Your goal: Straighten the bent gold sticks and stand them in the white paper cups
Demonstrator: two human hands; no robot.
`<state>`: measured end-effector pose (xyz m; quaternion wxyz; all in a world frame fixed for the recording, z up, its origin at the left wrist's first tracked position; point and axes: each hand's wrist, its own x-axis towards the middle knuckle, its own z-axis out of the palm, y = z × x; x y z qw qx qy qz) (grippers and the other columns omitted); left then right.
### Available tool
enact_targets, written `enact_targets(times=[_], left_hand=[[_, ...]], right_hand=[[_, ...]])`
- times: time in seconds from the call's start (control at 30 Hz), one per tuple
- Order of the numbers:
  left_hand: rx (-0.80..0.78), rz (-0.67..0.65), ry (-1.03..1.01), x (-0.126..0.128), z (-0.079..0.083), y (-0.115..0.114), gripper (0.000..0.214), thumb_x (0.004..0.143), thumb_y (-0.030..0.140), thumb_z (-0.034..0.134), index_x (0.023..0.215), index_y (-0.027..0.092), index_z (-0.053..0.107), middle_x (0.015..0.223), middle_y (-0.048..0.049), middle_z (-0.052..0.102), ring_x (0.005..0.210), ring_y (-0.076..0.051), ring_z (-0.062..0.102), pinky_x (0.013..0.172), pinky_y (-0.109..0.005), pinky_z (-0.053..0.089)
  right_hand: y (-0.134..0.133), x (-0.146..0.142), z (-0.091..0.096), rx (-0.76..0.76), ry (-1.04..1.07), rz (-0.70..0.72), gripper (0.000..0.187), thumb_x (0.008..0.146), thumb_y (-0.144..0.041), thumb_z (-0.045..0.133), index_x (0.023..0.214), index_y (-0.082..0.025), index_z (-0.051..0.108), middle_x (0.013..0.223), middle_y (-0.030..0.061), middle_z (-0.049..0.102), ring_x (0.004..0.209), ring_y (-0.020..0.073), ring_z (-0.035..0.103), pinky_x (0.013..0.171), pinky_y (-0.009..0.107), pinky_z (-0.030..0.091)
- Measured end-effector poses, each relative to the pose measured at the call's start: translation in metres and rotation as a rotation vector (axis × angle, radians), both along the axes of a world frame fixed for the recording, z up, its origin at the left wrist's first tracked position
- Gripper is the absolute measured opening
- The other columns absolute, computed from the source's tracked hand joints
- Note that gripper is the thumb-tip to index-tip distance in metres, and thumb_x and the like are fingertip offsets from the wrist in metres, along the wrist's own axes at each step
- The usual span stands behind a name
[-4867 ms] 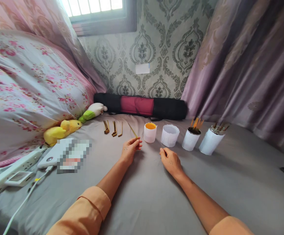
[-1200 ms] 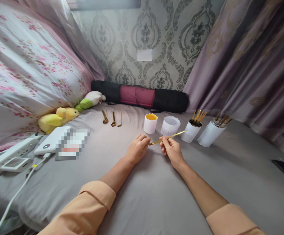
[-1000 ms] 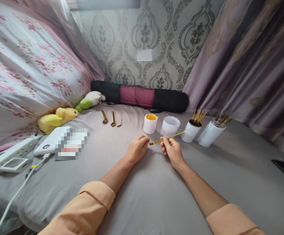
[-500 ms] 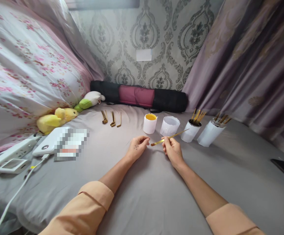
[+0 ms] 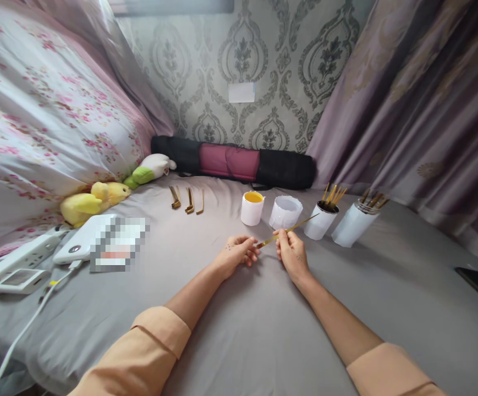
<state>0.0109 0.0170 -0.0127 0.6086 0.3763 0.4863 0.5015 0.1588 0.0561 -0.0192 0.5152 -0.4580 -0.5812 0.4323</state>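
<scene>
A thin paintbrush (image 5: 269, 240) with a golden ferrule and brown bristles slants across the middle of the view. My right hand (image 5: 292, 254) is closed on it, pinching near the ferrule, with the thin handle end pointing up to the right. At the bristle end, my left hand (image 5: 237, 254) has its thumb and fingertips around the brown tip, which they partly hide. Just behind the hands stand a white cup with yellow inside (image 5: 252, 212) and a white-wrapped clear cup (image 5: 285, 214).
Two white-wrapped jars of brushes, one nearer (image 5: 320, 225) and one farther right (image 5: 352, 225), stand rightward. Bent brushes (image 5: 190, 202) lie in groups at the back left. Yellow plush toy (image 5: 81, 208), power bank (image 5: 80, 242) and power strip (image 5: 11, 264) are left; a black-and-maroon roll (image 5: 230, 162) lies behind.
My left hand has shifted slightly right and its fingers have come onto the bristle tip, from a small gap before. My right hand and the cups stay almost in place.
</scene>
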Motion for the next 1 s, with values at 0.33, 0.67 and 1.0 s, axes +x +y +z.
enact_targets(times=[0.33,0.67,1.0], left_hand=[[-0.083,-0.131,-0.146,0.0052,-0.0017,-0.0022,0.019,0.080,0.026,0.052,0.087,0.009,0.054,0.069,-0.0080,0.062,0.050,-0.009,0.056,0.042,-0.018,0.041],[-0.095,-0.199,-0.225,0.0064,0.0005,-0.0055,0.012,0.079,0.018,0.052,0.087,0.010,0.054,0.069,-0.0074,0.061,0.050,-0.009,0.054,0.042,-0.018,0.038],[-0.116,-0.255,-0.247,0.0023,0.0067,-0.0101,0.018,0.075,0.015,0.056,0.092,0.010,0.054,0.071,-0.0063,0.061,0.050,-0.008,0.053,0.044,-0.018,0.037]], right_hand=[[0.0004,0.0013,-0.0013,0.066,-0.038,0.001,0.039,0.080,-0.053,0.041,0.079,-0.017,0.056,0.053,-0.0046,0.042,0.040,0.0062,0.037,0.039,0.019,0.032],[0.0019,0.0023,-0.0054,0.052,-0.058,0.006,0.039,0.081,-0.053,0.040,0.077,-0.018,0.056,0.049,-0.0059,0.039,0.038,0.0061,0.035,0.039,0.019,0.030],[0.0016,0.0037,-0.0065,0.020,-0.023,0.008,0.039,0.080,-0.054,0.040,0.076,-0.018,0.055,0.049,-0.0061,0.039,0.037,0.0056,0.034,0.038,0.019,0.029]])
